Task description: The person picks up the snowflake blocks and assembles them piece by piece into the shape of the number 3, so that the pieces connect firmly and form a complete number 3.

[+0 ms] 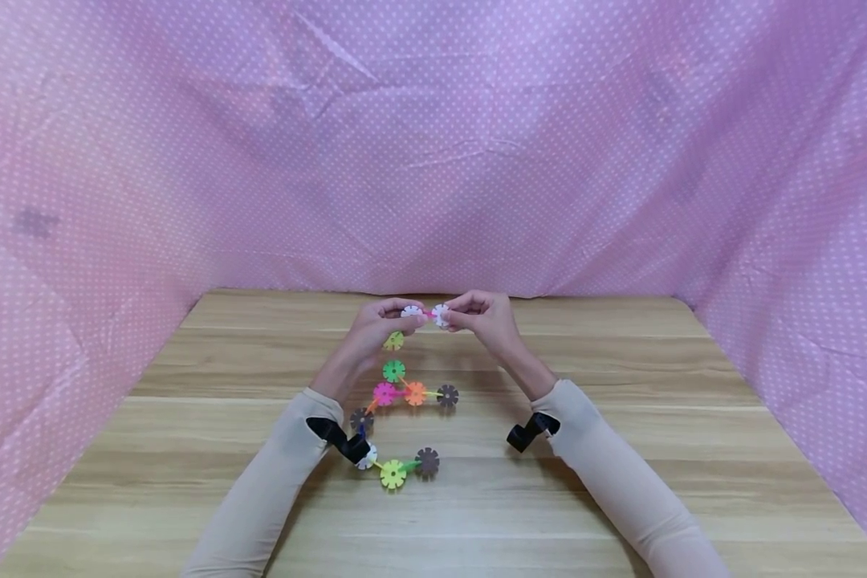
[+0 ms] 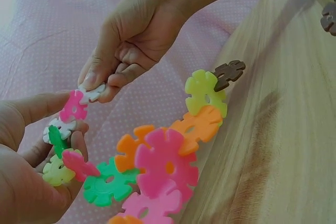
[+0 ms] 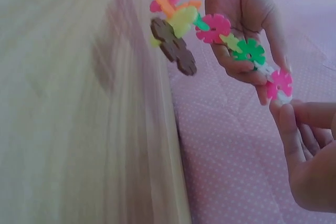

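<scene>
Chain (image 1: 397,397) between forearms, seemingly above table (image 1: 621,449)

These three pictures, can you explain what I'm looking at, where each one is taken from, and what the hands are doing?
There is no machine here: a person works with two bare hands at a wooden table hung round with pink dotted cloth.

The wide picture comes from a camera on the person's head, looking down. The other two come from cameras strapped to each wrist, so they show the same work close up.

The toy is a chain of snowflake discs, flat plastic pieces that slot together, in green, pink, orange, yellow, brown and white. Its lower end lies on the table.

The left hand holds the chain's top end up. The right hand pinches a white disc that meets a pink disc at that end.
</scene>
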Available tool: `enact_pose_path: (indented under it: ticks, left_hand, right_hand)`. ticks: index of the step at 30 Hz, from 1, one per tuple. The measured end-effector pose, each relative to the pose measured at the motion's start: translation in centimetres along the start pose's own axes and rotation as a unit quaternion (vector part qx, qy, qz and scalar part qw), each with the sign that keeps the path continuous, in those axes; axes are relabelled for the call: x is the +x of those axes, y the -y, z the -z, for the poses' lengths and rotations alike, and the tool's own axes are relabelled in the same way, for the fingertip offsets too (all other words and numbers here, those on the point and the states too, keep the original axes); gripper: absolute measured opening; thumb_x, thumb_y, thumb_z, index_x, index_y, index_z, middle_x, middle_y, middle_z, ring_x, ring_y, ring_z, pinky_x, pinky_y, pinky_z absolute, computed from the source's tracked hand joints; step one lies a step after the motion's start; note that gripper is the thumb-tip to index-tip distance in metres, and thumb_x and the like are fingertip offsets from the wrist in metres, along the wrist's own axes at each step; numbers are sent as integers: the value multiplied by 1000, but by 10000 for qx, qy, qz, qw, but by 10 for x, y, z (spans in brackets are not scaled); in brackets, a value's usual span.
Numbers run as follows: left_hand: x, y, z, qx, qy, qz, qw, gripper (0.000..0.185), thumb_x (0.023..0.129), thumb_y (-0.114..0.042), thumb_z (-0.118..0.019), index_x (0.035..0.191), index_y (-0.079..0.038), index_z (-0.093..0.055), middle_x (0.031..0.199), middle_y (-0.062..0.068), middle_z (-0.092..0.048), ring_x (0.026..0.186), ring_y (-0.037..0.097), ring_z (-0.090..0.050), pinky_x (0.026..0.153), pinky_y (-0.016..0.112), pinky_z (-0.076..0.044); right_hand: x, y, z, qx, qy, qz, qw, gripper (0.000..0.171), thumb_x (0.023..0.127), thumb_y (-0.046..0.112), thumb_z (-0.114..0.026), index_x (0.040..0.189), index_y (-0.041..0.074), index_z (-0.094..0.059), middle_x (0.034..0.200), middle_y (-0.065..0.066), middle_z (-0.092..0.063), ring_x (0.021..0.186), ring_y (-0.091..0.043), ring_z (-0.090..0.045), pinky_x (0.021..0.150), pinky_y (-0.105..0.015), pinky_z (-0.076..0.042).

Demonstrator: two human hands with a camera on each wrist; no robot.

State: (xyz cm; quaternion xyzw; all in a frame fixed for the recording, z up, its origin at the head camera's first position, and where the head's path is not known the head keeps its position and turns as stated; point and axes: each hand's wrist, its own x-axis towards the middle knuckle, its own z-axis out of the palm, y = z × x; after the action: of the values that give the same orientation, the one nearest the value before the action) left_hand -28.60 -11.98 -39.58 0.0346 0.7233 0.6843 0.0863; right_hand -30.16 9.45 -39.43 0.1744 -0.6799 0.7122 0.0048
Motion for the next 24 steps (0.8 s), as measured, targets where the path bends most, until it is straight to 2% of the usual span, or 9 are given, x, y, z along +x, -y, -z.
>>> enact_pose_path:
  ticks: [3, 10, 14, 19, 22, 24]
  left_hand:
    - [2, 0, 1, -78, 11, 148, 9999, 35, 90, -23, -78, 122, -10, -69, 97, -4, -69, 93, 18, -60, 93, 43, -52]
    - [4, -1, 2, -230, 12, 718, 9972, 33, 89, -27, -79, 120, -16, -70, 106, -2, -65, 107, 24, -58, 100, 62, -50]
    - [6, 1, 2, -221, 57, 698, 9973, 32, 90, -25, -78, 119, -15, -71, 107, -1, -67, 109, 28, -59, 101, 56, -50]
    - [7, 3, 2, -213, 153, 486, 9985, 32, 92, -21, -76, 121, -9, -69, 106, -1, -69, 115, 35, -61, 105, 53, -50]
    - [7, 3, 2, -174, 257, 431, 9986, 37, 93, -19, -75, 125, -4, -67, 103, -2, -70, 113, 33, -63, 107, 53, -50]
    - [7, 4, 2, -162, 348, 331, 9987, 40, 93, -15, -74, 128, 1, -64, 102, -2, -71, 106, 26, -67, 110, 52, -50]
  right_hand:
    - [-1, 0, -2, 161, -122, -268, 9994, 19, 86, -13, -72, 102, -20, -65, 79, 0, -75, 66, -11, -72, 66, -23, -63]
    - [-2, -1, -4, 216, -156, -476, 9985, 20, 87, -11, -71, 104, -19, -64, 78, 2, -74, 67, -10, -71, 66, -23, -63]
    - [0, -2, -1, 59, -5, -619, 9981, 22, 88, -9, -72, 106, -18, -64, 78, 3, -74, 68, -10, -71, 68, -24, -63]
    - [3, 0, 5, -118, 303, -853, 9958, 20, 90, -4, -72, 107, -12, -66, 83, 1, -75, 72, -13, -72, 80, -39, -65]
    - [5, 2, 8, -178, 473, -974, 9940, 16, 91, -2, -72, 104, -8, -66, 84, 0, -74, 74, -13, -71, 84, -44, -64]
    - [5, 4, 9, -214, 573, -1046, 9926, 15, 91, -2, -71, 105, -6, -66, 84, 0, -74, 75, -13, -71, 86, -46, -63]
